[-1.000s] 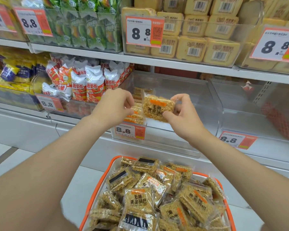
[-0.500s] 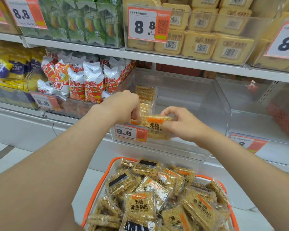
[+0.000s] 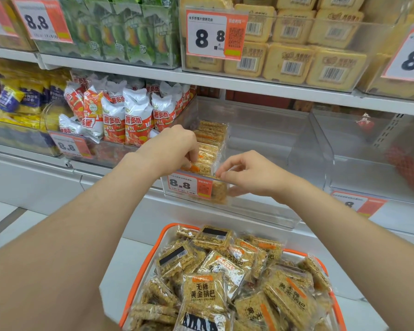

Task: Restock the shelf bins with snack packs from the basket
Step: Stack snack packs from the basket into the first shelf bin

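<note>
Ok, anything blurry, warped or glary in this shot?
Head view: the wide lens bends the white metal shelf edge; the red patterned patch far right is smeared; milky reflections veil the clear plastic bin; the golden rice-cracker packs in the orange-rimmed basket are sharp.

The basket [image 3: 142, 278] has an orange rim. Its snack packs [image 3: 204, 292] are golden-brown with orange stripes and black characters. The clear bin [image 3: 261, 139] bears a white-and-orange price tag [image 3: 189, 186] with black digits. Left of the bin, the bags [image 3: 134, 120] are white and red.

Golden snack packs [image 3: 209, 149] rowed in clear bin [image 3: 261, 212]
</note>
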